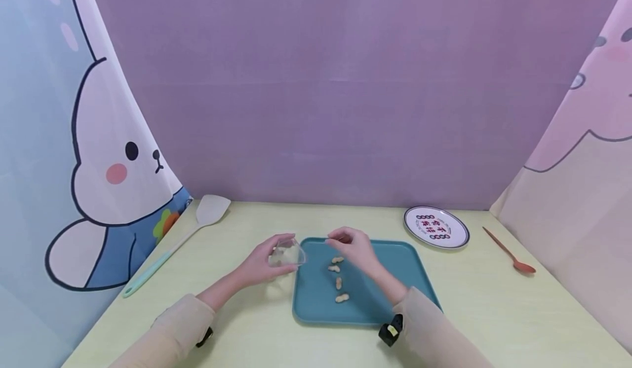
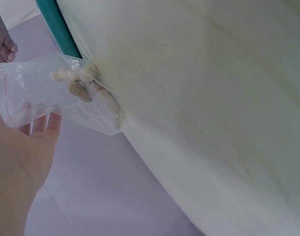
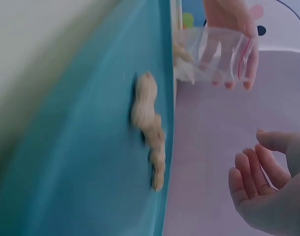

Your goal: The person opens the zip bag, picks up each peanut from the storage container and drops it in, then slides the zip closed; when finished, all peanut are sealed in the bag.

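My left hand [image 1: 266, 259] grips a clear zip bag [image 1: 288, 254] by its mouth, just beyond the left edge of a teal tray [image 1: 385, 280]. Several unshelled peanuts [image 2: 101, 93] are gathered at the bottom of the bag in the left wrist view. Over the back part of the tray is my right hand [image 1: 356, 252]. Its fingers are loosely bent, with a gap between thumb and fingertips and nothing held, as the right wrist view shows. Beneath it, several more peanuts [image 1: 342, 298] lie in a rough line from front to back on the tray.
A white plate [image 1: 436, 227] with red lettering lies at the back right, a reddish-brown spoon [image 1: 523, 267] to its right. At the left lies a spatula [image 1: 184, 239] with a pale blade and mint handle. A purple cloth [image 1: 316, 94] hangs behind the table.
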The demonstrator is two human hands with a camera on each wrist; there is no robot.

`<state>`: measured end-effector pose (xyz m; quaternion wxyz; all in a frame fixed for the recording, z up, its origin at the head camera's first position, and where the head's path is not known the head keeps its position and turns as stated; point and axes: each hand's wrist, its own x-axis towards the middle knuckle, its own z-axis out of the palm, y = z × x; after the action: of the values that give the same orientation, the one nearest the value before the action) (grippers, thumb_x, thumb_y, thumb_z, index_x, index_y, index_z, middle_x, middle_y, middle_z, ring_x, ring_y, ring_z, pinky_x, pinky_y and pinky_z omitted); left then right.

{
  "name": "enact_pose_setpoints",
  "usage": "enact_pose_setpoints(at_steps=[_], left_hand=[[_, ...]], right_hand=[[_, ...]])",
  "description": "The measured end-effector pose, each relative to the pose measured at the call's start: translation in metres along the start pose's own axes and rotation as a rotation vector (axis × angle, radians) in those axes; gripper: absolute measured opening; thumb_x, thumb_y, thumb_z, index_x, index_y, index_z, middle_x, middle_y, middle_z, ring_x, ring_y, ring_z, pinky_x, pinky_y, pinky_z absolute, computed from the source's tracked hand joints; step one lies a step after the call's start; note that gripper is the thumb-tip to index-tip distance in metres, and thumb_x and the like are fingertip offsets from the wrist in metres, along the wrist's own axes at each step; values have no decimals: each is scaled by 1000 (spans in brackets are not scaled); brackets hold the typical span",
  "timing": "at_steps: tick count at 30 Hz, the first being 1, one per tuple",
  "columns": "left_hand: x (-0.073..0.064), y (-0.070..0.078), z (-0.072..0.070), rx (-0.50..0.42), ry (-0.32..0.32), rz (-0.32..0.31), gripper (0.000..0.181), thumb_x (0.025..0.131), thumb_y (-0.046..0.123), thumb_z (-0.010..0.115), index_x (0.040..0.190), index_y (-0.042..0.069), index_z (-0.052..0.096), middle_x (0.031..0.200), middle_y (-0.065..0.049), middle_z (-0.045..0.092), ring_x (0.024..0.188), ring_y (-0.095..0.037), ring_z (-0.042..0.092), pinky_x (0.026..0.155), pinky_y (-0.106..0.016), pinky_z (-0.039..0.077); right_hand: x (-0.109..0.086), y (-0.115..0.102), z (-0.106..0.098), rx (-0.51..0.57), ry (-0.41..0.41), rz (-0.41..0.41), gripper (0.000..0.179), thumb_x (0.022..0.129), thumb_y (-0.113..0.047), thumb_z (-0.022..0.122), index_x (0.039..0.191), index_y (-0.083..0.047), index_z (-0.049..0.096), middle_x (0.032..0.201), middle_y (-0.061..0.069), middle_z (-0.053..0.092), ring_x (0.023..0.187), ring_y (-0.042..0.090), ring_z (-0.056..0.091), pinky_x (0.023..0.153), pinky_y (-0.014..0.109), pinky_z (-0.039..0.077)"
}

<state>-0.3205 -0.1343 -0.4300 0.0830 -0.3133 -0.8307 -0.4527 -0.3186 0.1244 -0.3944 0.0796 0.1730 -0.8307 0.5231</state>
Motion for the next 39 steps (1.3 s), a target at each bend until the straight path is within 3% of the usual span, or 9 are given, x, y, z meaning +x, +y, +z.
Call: enact_pose_setpoints(at_steps=[5,9,18,28,39], left_hand=[[0,1,-1,12,1,3,67,77,30,77,133,8,47,124,-6,60,115,-25,56,91,-50,46],[0,1,0,21,7,7,65,78,28,77,133,11,48,124,-6,61,115,-25,56,90,-49,46],[2,4,-1,0,-1,-3,67,77,18,78,134,5,46,126,-12,59,116,-30,55,91,-52,45],[2,0,-2,20,-6,-3,65,78,27,77,133,9,47,125,-7,59,115,-26,55,91,-48,46],[0,1,1,16,-25,-14,69,77,33,77,134,8,47,127,-4,59,117,-24,55,93,-43,46]], right_hand=[[5,9,-11,-61,1,4,17,87,-19,68,99,-7,69,91,8,69,79,19,62,65,25,48],[8,17,-16,-102,-54,21,20,87,-18,67,101,-4,68,92,7,69,80,15,62,66,26,50],[10,33,-26,-145,-160,76,27,88,-23,66,106,-3,67,99,6,69,93,20,64,75,32,52],[7,37,-22,-252,-360,103,33,90,-25,63,115,-3,64,110,10,67,101,27,61,78,36,52],[2,46,-7,-328,-320,112,19,88,-12,64,105,-5,70,103,9,68,94,24,63,71,32,52]])
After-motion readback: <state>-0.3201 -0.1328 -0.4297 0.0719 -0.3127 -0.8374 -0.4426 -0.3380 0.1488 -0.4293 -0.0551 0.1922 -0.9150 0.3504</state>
